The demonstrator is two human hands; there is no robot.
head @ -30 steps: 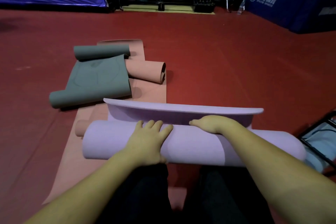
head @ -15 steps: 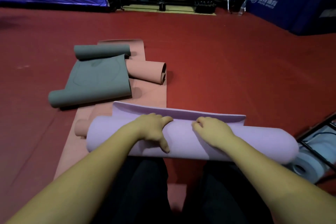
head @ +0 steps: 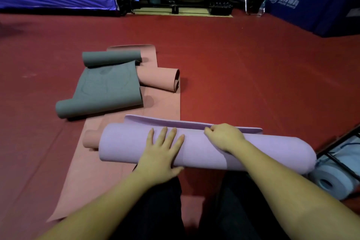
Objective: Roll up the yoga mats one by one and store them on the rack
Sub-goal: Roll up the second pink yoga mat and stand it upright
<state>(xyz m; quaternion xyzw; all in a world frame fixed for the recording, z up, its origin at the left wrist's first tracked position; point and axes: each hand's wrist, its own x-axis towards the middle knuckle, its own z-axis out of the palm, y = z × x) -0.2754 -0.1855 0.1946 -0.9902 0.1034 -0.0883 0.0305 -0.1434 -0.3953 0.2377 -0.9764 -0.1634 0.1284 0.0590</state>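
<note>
Under both hands a lilac yoga mat (head: 196, 148) is lying across the person's front as a thick roll, almost fully rolled, with only a short loose flap standing up along its far side. The left hand (head: 161, 154) is resting flat on top of the roll, the fingers straight and spread, the palm pressing the near side. The right hand (head: 224, 136) is lying on the upper far part of the roll with its fingers curled over the edge where the flap is beginning; whether it is really pinching the flap cannot be told.

Beneath the roll and to the left of the left hand a pink mat (head: 109, 169) is lying spread on the red floor (head: 253, 76), with a small curled end showing just beside the lilac roll's left end. Farther beyond the left hand a grey-green mat (head: 109, 87) is lying half unrolled on the pink one, curled at both ends. To the right of the right forearm a pale blue rolled mat (head: 331, 183) is sitting near a black metal frame (head: 339, 158), touching the lilac roll's right end.
</note>
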